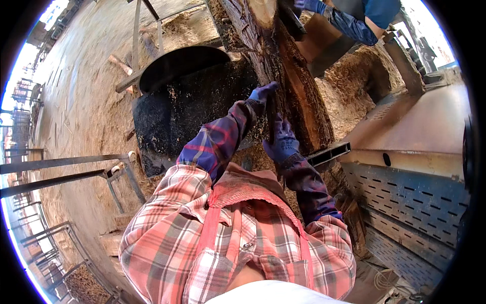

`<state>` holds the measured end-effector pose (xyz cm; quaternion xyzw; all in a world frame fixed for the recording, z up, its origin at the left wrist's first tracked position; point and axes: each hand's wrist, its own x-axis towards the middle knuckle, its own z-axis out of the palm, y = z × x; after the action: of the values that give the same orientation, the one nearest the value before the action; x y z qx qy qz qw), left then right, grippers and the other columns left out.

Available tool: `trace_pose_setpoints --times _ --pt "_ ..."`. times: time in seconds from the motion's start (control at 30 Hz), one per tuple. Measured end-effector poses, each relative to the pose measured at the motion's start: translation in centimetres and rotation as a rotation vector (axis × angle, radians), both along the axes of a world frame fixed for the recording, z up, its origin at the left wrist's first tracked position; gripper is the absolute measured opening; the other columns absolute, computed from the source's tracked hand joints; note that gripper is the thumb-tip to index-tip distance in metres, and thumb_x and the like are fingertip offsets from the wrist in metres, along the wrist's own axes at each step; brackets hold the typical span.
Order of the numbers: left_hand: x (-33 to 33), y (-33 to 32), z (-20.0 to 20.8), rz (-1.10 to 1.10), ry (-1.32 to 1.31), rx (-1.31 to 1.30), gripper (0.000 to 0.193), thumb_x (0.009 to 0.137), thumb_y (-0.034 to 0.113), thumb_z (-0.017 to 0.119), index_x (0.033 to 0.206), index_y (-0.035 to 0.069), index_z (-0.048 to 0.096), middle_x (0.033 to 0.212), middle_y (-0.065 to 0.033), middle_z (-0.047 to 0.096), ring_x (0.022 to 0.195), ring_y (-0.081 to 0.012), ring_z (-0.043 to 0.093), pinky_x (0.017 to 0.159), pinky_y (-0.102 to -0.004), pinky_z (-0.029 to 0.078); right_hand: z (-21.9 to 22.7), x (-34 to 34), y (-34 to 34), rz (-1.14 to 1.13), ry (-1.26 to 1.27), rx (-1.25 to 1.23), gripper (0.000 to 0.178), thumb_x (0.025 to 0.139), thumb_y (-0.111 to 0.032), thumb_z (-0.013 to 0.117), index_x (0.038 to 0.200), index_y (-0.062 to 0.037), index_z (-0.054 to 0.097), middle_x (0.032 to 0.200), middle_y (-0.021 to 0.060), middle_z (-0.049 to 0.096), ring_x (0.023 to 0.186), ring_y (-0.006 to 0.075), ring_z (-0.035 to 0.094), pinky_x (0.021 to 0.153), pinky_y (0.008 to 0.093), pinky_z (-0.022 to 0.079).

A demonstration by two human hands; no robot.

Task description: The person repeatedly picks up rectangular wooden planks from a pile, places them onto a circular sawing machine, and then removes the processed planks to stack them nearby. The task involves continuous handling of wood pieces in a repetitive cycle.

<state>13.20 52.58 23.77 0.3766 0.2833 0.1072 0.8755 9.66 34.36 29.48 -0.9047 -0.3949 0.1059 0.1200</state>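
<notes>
A long bark-covered log [258, 55] runs from the far edge toward me, its pale cut wood showing at the top. My left hand [264, 92], in a blue-purple glove, grips the log's near left side, fingers over the bark. Closer to my body, my right hand [283, 144], gloved alike, is closed round the log's narrow near end with the thumb to the left; the palm side is hidden. Right beside lies a reddish-brown slab of wood [306, 101] with a rough bark edge, close to my right fingers but not visibly held.
A black sheet-metal surface [192, 111] sprinkled with sawdust stands at left. Metal rails [66, 164] are farther left. A co-worker's gloved hand [311, 6] is at the far right. A steel machine housing [405, 152] and a square metal tube [329, 153] stand on the right.
</notes>
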Motion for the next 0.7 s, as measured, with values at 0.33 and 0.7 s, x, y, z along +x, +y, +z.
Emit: trace_pose_setpoints --times 0.33,0.7 --pt "1.0 -3.3 0.4 0.414 0.082 0.061 0.019 0.079 0.022 0.067 0.084 0.004 0.063 0.074 -0.0010 0.060 0.062 -0.0123 0.054 0.057 -0.0269 0.045 -2.3 27.9 2.8 0.006 0.197 0.406 0.057 0.080 -0.046 0.059 0.113 0.0002 0.055 0.109 0.0145 0.059 0.104 0.0228 0.053 0.093 0.0325 0.038" --pt "0.1 -5.2 -1.5 0.409 0.148 -0.003 0.024 0.078 0.027 0.068 0.087 0.004 0.063 0.079 0.0028 0.060 0.072 -0.0081 0.053 0.068 -0.0215 0.041 -12.8 31.9 3.0 0.072 0.868 0.452 0.043 0.095 -0.020 0.031 0.135 -0.0021 0.032 0.141 0.0058 0.031 0.131 0.0166 0.026 0.109 0.0289 0.017"
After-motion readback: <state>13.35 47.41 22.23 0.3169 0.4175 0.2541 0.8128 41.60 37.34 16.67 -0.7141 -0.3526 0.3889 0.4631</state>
